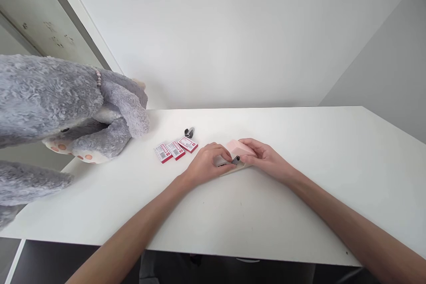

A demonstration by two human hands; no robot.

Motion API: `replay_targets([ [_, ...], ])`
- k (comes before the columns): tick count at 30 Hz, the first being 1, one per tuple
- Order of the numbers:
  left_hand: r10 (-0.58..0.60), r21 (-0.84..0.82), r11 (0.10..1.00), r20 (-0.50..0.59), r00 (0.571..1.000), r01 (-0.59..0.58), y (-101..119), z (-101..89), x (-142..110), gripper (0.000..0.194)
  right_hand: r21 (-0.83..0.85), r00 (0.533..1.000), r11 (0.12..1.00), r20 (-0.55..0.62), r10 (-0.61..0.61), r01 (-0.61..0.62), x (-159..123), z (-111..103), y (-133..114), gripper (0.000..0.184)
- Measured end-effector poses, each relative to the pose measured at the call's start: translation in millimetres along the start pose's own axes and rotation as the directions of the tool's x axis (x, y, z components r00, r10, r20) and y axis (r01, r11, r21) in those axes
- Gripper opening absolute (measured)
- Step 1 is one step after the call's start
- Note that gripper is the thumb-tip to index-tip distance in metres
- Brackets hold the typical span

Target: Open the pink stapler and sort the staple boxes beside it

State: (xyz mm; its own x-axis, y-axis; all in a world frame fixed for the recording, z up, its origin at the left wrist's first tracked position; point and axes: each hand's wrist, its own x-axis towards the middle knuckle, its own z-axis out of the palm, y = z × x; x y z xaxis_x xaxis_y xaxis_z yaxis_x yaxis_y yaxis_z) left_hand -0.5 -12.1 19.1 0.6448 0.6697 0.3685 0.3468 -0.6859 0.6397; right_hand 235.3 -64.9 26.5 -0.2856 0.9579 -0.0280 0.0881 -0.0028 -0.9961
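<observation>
A pale pink stapler (238, 147) lies on the white table, its pink top tilted up and the dark metal part inside exposed. My right hand (266, 159) is closed around the pink top, with the thumb along its near side. At the left end, my left hand (209, 163) has thumb and fingers on the stapler's metal part and light base. The fingers hide most of the inside, and I cannot make out whether a strip of staples is there.
Three small red-and-white boxes (175, 150) with printed labels lie to the left of my left hand. Just behind them is a black staple remover (189, 132). A large grey plush toy (123, 102) leans over the table's left end. A white wall (233, 35) rises behind.
</observation>
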Motion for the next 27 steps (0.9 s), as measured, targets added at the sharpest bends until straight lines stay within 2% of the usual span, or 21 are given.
replay_targets([
  [5, 0.006, 0.008, 1.000, 0.023, 1.000, -0.006, -2.2, -0.6, -0.5, 0.011, 0.001, 1.000, 1.000, 0.006, 0.003, -0.003, 0.4, -0.4, 0.2, 0.046],
  [13, 0.038, 0.037, 0.999, 0.026, 0.999, -0.039, -1.3, -2.7, -2.8, 0.026, -0.026, 1.000, 1.000, -0.012, -0.002, 0.002, 1.6, -0.8, 1.0, 0.049],
  [17, 0.092, 0.085, 0.992, 0.028, 0.995, -0.094, 4.0, -3.5, -2.3, 0.015, -0.007, 1.000, 1.000, -0.002, -0.024, 0.024, 2.3, -1.0, 1.3, 0.047],
  [22, 0.160, 0.166, 0.971, 0.088, 0.983, -0.173, 2.9, -3.0, -2.3, 0.025, 0.005, 1.000, 1.000, -0.003, -0.016, 0.016, 2.4, -1.1, 1.3, 0.050],
  [27, 0.175, 0.191, 0.961, 0.139, 0.975, -0.199, 0.2, -3.4, -2.6, 0.028, 0.002, 1.000, 1.000, 0.005, -0.021, 0.021, 2.7, -0.9, 1.6, 0.051],
])
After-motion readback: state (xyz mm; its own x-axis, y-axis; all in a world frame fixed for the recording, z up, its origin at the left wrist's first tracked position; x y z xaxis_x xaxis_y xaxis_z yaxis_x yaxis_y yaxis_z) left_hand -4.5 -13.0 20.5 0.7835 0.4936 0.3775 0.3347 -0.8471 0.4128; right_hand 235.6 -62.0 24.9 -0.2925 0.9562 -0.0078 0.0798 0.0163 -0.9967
